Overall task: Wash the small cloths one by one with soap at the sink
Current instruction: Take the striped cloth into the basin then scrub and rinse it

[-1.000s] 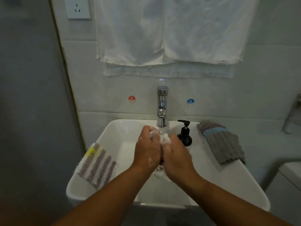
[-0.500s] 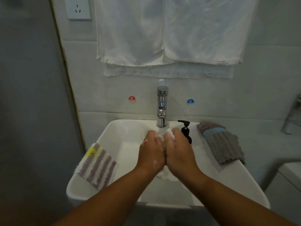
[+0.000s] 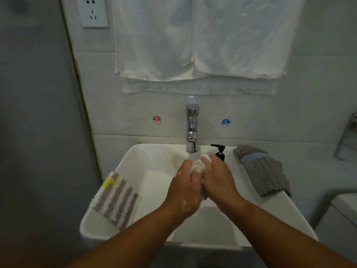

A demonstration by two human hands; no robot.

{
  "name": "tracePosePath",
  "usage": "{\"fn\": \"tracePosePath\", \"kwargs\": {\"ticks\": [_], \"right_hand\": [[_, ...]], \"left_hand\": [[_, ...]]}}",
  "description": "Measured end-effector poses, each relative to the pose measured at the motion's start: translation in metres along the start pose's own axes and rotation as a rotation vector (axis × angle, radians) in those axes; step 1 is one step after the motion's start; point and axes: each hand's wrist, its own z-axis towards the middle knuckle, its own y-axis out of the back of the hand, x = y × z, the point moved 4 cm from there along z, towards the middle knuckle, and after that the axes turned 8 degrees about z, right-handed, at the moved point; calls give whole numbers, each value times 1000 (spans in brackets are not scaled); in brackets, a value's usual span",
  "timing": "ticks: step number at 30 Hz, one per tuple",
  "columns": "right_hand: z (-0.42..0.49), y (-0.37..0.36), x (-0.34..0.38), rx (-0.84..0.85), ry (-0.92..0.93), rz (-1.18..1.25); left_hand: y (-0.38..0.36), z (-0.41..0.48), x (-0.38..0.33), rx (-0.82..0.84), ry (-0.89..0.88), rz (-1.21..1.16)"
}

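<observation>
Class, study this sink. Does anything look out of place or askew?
The striped cloth lies skewed across the left rim of the sink, overhanging its outer edge, so it might slip. Nothing else stands out.

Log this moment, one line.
step: scrub | left hand, right hand: grip soapy cloth over sink | waiting: striped cloth, grey cloth on rim

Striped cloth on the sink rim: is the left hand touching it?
Apart. Head view: bare white basin shows between the striped cloth and the left hand.
</observation>
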Motion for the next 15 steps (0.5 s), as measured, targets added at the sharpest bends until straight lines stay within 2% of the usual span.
{"fn": "tracePosePath", "kwargs": {"ticks": [3, 6, 9, 11, 13, 15], "right_hand": [[-14, -10, -7, 150, -53, -47], [-36, -16, 6, 186, 72, -65], [-28, -9, 14, 72, 52, 88], [-9, -3, 4, 4, 24, 21], [-2, -4, -8, 28, -49, -14], [-12, -11, -14, 112, -99, -33]], "left_hand": [[8, 8, -3, -48, -32, 54], [19, 21, 5, -180, 89, 140], [9, 14, 10, -73, 141, 1], [0, 2, 4, 47, 82, -39], [0, -1, -1, 72, 8, -6], [5, 7, 0, 10, -14, 47]]}}
